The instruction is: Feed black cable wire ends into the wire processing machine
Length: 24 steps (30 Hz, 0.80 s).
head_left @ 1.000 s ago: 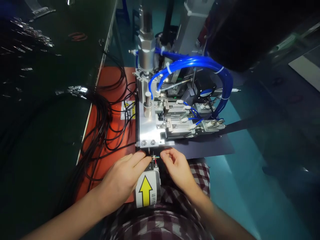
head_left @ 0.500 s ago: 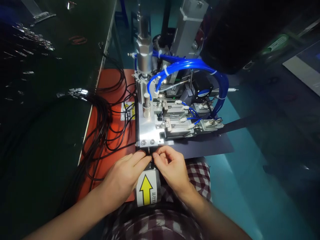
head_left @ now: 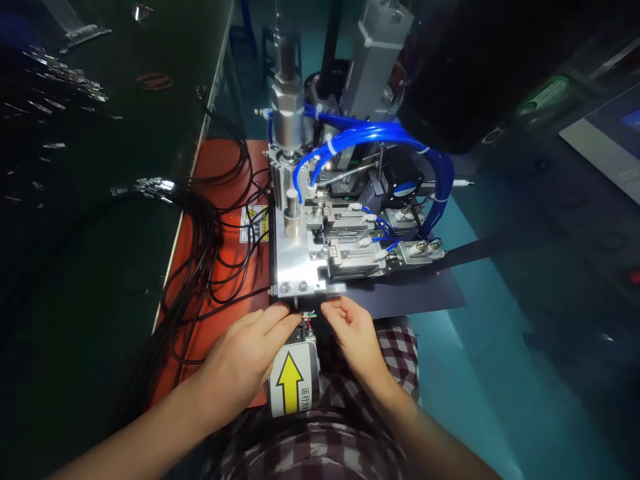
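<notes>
My left hand (head_left: pixel 253 347) is closed in a pinch in front of the machine's metal plate (head_left: pixel 295 263). Thin coloured wires (head_left: pixel 310 315), with green and red among them, stick out to the right of its fingertips. They look like the stripped end of a cable, whose body the hand hides. To the right and a small gap from the wires, my right hand (head_left: pixel 353 333) has thumb and forefinger drawn together. Whether anything small is between them I cannot make out. Just below the fingertips is a housing with a yellow arrow label (head_left: pixel 290 383).
Black cables (head_left: pixel 200 267) hang in a bundle over an orange-red surface (head_left: pixel 250 287) on my left. Behind the plate stand small air cylinders (head_left: pixel 355 257) with looped blue hoses (head_left: pixel 380 130). More cable ends (head_left: pixel 75 80) lie on the dark table at far left.
My right hand has moved a little right, away from the left fingertips, and the coloured wires now show between the hands. My left hand stays nearly in place.
</notes>
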### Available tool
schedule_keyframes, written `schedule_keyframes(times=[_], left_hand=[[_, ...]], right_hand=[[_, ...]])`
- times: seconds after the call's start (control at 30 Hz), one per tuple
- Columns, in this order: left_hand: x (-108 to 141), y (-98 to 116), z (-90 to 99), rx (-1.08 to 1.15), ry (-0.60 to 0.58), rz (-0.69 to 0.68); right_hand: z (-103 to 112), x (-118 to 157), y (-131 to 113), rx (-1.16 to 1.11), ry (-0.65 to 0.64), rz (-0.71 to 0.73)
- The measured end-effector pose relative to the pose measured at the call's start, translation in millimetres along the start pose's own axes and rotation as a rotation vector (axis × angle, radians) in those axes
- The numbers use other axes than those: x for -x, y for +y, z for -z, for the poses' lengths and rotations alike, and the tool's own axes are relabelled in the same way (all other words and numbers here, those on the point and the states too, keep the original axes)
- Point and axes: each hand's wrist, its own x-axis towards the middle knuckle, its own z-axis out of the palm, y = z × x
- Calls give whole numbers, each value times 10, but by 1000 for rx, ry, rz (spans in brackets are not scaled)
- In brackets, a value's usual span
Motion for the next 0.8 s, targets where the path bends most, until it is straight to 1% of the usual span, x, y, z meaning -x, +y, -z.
schedule_keyframes(times=[0.07,0.13,0.27,0.33,0.4,0.5,0.6,0.67,0.7,0.73,0.8], left_hand=[[-6,0,1,10,-9,6],[-7,-2,0,5,-15,8],[0,-7,0,-16,-12,-2],[3,-8,4,-15,-18,8],[1,-8,9,-13,-30,12],[-7,-5,9,-15,-17,2],[-11,-6,0,-15,-2,0],[-6,-9,-6,-16,-5,8],[-3,-10,-8,-15,-8,14],[1,-11,-9,-10,-13,20],[5,-10,-8,7,-29,23]], right_hand=[[14,15,-11,36,-8,46],[-6,27,-32,39,-42,51],[-80,16,-71,-57,-93,-74],[-90,10,-64,-72,-113,-113],[-74,22,-35,-59,-93,-101],[-43,80,15,-27,-46,-48],[-52,161,26,13,-100,-48],[-75,207,2,62,-101,-53],[-85,225,-18,120,-78,-25],[-92,238,-42,207,-44,35],[-93,251,-94,443,40,232]])
